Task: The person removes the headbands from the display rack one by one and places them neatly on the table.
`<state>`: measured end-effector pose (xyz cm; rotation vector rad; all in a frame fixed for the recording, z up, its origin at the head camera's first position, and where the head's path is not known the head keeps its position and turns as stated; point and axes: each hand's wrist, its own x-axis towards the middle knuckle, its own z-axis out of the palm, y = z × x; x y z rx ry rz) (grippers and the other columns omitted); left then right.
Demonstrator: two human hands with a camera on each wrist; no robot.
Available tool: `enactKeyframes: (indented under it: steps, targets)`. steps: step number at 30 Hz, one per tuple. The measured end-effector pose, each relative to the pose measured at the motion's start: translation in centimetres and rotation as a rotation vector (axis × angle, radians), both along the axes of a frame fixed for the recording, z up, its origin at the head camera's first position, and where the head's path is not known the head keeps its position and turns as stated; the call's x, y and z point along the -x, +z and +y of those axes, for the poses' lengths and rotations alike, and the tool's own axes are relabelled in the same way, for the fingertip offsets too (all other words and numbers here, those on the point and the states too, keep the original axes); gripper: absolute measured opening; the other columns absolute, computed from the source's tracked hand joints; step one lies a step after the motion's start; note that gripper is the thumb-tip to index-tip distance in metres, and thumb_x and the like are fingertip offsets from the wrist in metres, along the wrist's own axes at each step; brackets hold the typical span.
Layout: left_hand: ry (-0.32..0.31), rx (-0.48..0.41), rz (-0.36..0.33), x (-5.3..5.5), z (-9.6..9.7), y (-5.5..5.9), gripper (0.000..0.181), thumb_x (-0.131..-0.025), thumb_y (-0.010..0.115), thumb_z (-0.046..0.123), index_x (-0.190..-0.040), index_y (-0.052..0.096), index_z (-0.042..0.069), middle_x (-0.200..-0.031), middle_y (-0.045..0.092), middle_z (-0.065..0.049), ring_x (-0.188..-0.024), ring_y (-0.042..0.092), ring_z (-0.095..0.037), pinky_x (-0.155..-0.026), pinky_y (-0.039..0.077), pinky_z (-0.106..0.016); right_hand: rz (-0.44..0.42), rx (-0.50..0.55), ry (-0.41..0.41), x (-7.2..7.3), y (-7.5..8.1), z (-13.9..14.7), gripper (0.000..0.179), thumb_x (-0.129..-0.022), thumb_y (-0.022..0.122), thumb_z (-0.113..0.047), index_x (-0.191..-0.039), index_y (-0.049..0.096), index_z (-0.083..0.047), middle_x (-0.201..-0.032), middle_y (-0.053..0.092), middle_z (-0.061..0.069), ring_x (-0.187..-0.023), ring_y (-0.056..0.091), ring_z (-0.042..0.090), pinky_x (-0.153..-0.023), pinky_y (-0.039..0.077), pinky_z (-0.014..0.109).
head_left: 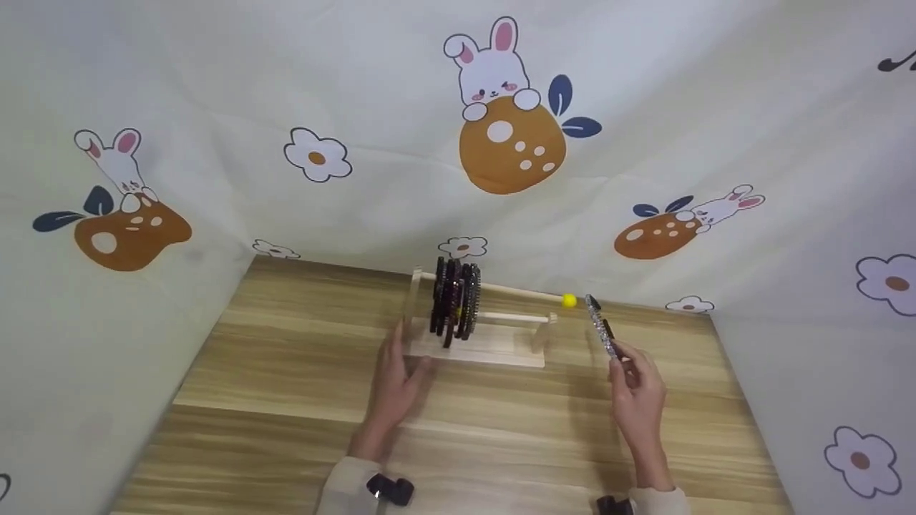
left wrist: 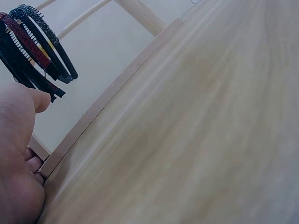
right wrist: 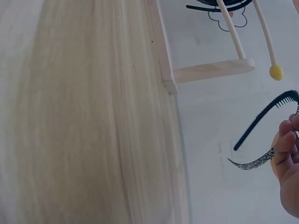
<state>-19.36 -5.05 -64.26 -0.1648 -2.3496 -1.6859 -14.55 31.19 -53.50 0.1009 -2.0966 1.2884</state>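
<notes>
A pale wooden rack point(head_left: 494, 354) stands at the back of the table, carrying several dark, sparkly headbands point(head_left: 455, 300) packed at the left of its rods. My left hand point(head_left: 397, 379) grips the rack's left end low down, fingers around the base corner, thumb reaching toward the headbands point(left wrist: 46, 58). Off the rack's right side, my right hand point(head_left: 639, 386) pinches a silver, glittery headband point(head_left: 600, 325). In the right wrist view that headband point(right wrist: 254, 124) shows comb teeth inside, its two ends spread toward the rack and apart from the yellow ball point(right wrist: 276, 72) tipping the longer rod.
The wood-grain table point(head_left: 286, 372) ends against a pale cloth point(head_left: 386, 93) printed with rabbits, oranges and flowers, which rises behind and on both sides. A second, shorter rod point(head_left: 512, 317) runs to the rack's right upright point(head_left: 542, 336).
</notes>
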Motion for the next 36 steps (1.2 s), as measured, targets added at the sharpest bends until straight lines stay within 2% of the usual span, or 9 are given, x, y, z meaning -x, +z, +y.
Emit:
enactKeyframes:
  steps: [4, 10, 18, 25, 28, 30, 33, 35, 36]
  targets:
    - [0.000, -0.006, -0.014, 0.0, 0.0, -0.1, 0.086, -0.109, 0.074, 0.025, -0.177, 0.023, 0.012, -0.171, 0.042, -0.021, -0.154, 0.043, -0.048, -0.125, 0.035, -0.075, -0.079, -0.017, -0.034, 0.6, -1.6, 1.2, 0.024, -0.096, 0.072, 0.020, -0.119, 0.074, 0.014, -0.105, 0.071, 0.024, -0.083, 0.064, 0.002, -0.071, 0.058, 0.008]
    - [0.004, -0.012, -0.039, -0.1, -0.1, -0.2, 0.088, -0.108, 0.074, 0.027, -0.178, 0.021, 0.018, -0.171, 0.043, -0.019, -0.156, 0.042, -0.046, -0.126, 0.033, -0.076, -0.198, -0.106, -0.039, 1.3, -4.1, 3.4, 0.015, -0.096, 0.083, 0.004, -0.110, 0.080, 0.000, -0.103, 0.074, 0.009, -0.082, 0.065, 0.005, -0.069, 0.055, 0.010]
    - [0.018, 0.027, -0.051, -0.1, 0.0, 0.0, 0.085, -0.109, 0.072, 0.022, -0.176, 0.022, 0.008, -0.177, 0.030, -0.026, -0.159, 0.036, -0.051, -0.126, 0.032, -0.076, -0.221, -0.146, 0.023, 1.3, -5.0, 4.2, 0.017, -0.093, 0.083, 0.009, -0.108, 0.080, 0.001, -0.131, 0.064, 0.024, -0.086, 0.064, 0.005, -0.072, 0.054, 0.008]
    - [0.014, 0.017, -0.044, 0.0, 0.0, -0.2, 0.085, -0.109, 0.072, 0.022, -0.176, 0.022, 0.007, -0.177, 0.031, -0.025, -0.159, 0.034, -0.051, -0.126, 0.031, -0.076, -0.309, -0.182, 0.057, 1.3, -5.2, 5.0, 0.018, -0.094, 0.083, 0.006, -0.110, 0.080, -0.001, -0.147, 0.056, 0.030, -0.087, 0.067, 0.006, -0.077, 0.055, 0.010]
    - [0.006, 0.008, -0.034, 0.0, 0.0, -0.3, 0.085, -0.109, 0.072, 0.022, -0.175, 0.022, 0.006, -0.174, 0.035, -0.024, -0.158, 0.036, -0.050, -0.128, 0.031, -0.074, -0.353, -0.229, 0.066, 1.4, -5.3, 5.2, 0.018, -0.094, 0.085, 0.003, -0.111, 0.080, -0.003, -0.154, 0.053, 0.035, -0.090, 0.074, 0.020, -0.083, 0.064, 0.024]
    - [0.003, 0.005, -0.029, 0.1, 0.0, -0.3, 0.085, -0.109, 0.073, 0.022, -0.175, 0.022, 0.005, -0.173, 0.037, -0.024, -0.158, 0.037, -0.050, -0.128, 0.031, -0.073, -0.370, -0.257, 0.080, 1.5, -5.3, 5.3, 0.019, -0.094, 0.085, 0.003, -0.111, 0.080, -0.003, -0.147, 0.059, 0.037, -0.109, 0.075, 0.038, -0.101, 0.064, 0.044]
    - [0.003, 0.017, -0.027, 0.1, -0.1, -0.3, 0.085, -0.109, 0.072, 0.022, -0.175, 0.021, 0.005, -0.175, 0.034, -0.025, -0.158, 0.036, -0.051, -0.128, 0.031, -0.074, -0.392, -0.272, 0.115, 1.8, -5.4, 5.6, 0.020, -0.093, 0.085, 0.004, -0.111, 0.080, -0.002, -0.122, 0.073, 0.034, -0.130, 0.065, 0.057, -0.121, 0.045, 0.071]
    - [0.008, 0.021, -0.032, 0.0, -0.1, -0.3, 0.085, -0.110, 0.072, 0.024, -0.175, 0.021, 0.005, -0.176, 0.031, -0.026, -0.158, 0.035, -0.052, -0.127, 0.031, -0.075, -0.419, -0.269, 0.134, 2.0, -5.6, 5.7, 0.020, -0.093, 0.085, 0.004, -0.111, 0.080, -0.002, -0.107, 0.076, 0.028, -0.133, 0.063, 0.058, -0.126, 0.034, 0.076]
    - [0.009, 0.024, -0.035, 0.0, -0.1, -0.2, 0.085, -0.110, 0.071, 0.024, -0.176, 0.021, 0.005, -0.177, 0.030, -0.026, -0.158, 0.035, -0.053, -0.127, 0.031, -0.075, -0.438, -0.268, 0.141, 2.1, -5.6, 5.7, 0.020, -0.093, 0.085, 0.004, -0.111, 0.081, -0.002, -0.104, 0.077, 0.026, -0.126, 0.068, 0.055, -0.126, 0.034, 0.075]
